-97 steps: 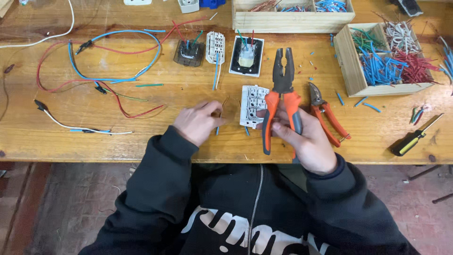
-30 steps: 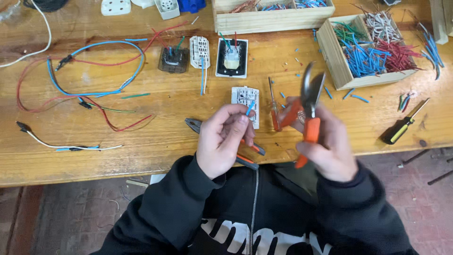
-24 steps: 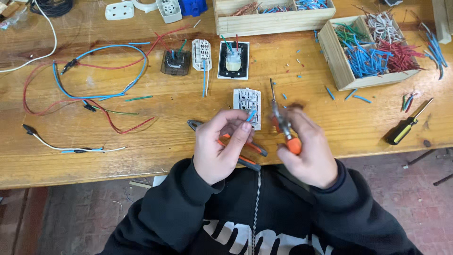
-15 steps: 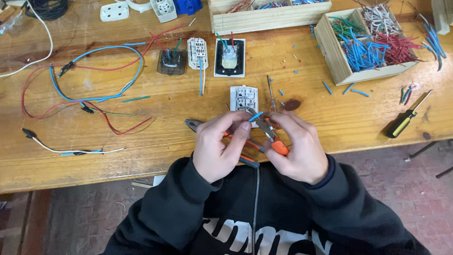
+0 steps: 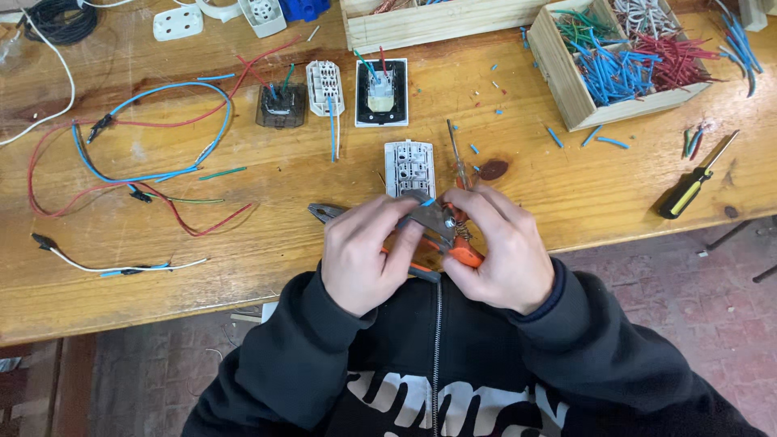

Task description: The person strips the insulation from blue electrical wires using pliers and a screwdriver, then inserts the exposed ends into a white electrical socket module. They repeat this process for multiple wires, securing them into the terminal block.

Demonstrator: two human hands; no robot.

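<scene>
Over a worn, knotty wooden bench (image 5: 146, 243) above a reddish floor, the left hand (image 5: 364, 255) is pinching a short blue wire (image 5: 426, 201) while the right hand (image 5: 502, 247) is gripping orange-handled pliers (image 5: 453, 239) (steel jaws meeting the wire), near a white ribbed socket module (image 5: 409, 167).

pliers (image 5: 453, 243) orange grips, grey metal head | socket module (image 5: 409, 167) centre frame, white | screwdriver (image 5: 694, 188) right, black and yellow | wire offcuts box (image 5: 627, 61) upper right, blue, red, green, white | hoodie (image 5: 437, 364) black with white print
</scene>
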